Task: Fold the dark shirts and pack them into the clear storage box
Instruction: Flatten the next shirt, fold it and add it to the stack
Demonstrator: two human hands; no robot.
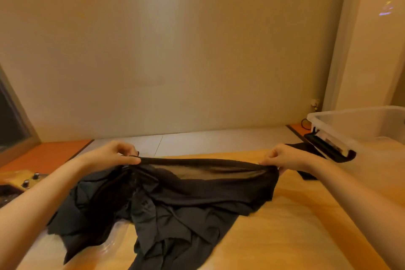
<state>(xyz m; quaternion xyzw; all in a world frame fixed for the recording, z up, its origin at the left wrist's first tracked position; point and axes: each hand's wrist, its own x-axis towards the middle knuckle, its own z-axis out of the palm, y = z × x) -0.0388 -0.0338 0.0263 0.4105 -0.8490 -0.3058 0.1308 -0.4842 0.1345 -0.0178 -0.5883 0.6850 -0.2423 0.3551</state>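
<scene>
Dark shirt [219,190] — thin, partly see-thru — is held up by its top edge, stretched taut btwn two hands just above the wooden worktop [295,226]. Far left: a small device w/ knobs [30,178] at the worktop's edge. Left hand [114,153] pinches the shirt's left corner, fingers curled. Below it, more dark shirts [171,226] lie in a crumpled heap, partly over clear plastic [114,239]. Right hand [282,158] pinches the right corner. Far right: clear storage box [355,125], open-topped w/ a black latch [328,146], on the worktop — a dark cloth [304,149] lies just beside it.
</scene>
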